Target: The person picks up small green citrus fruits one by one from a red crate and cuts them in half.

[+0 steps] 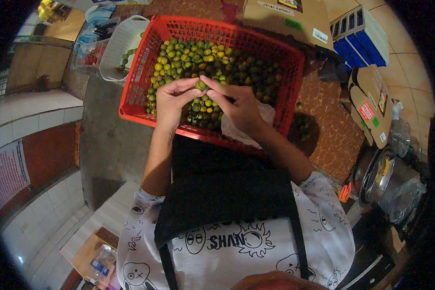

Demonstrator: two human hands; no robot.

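Observation:
Between the fingertips of both hands is a small green citrus fruit [201, 85], like a calamansi. My left hand [174, 98] pinches it from one side with thumb and forefinger. On the other side, the thumb and fingertips of my right hand [237, 105] touch it too. Both hands are above a red plastic crate [210, 27] with slotted walls. Many loose green and yellow citrus fruits [177, 54] fill much of the crate, the right part lying in shadow. A pale cloth or sheet [235, 130], partly hidden by my right forearm, lies at the crate's near right corner.
Left of the crate stands a white plastic basket [110, 58] with a few green fruits, beside a clear container [92, 54]. Cardboard boxes [304, 18] and a blue-and-white rack [362, 40] stand at the far right. Several fruits [301, 125] lie right of the crate, near metal pans [380, 174].

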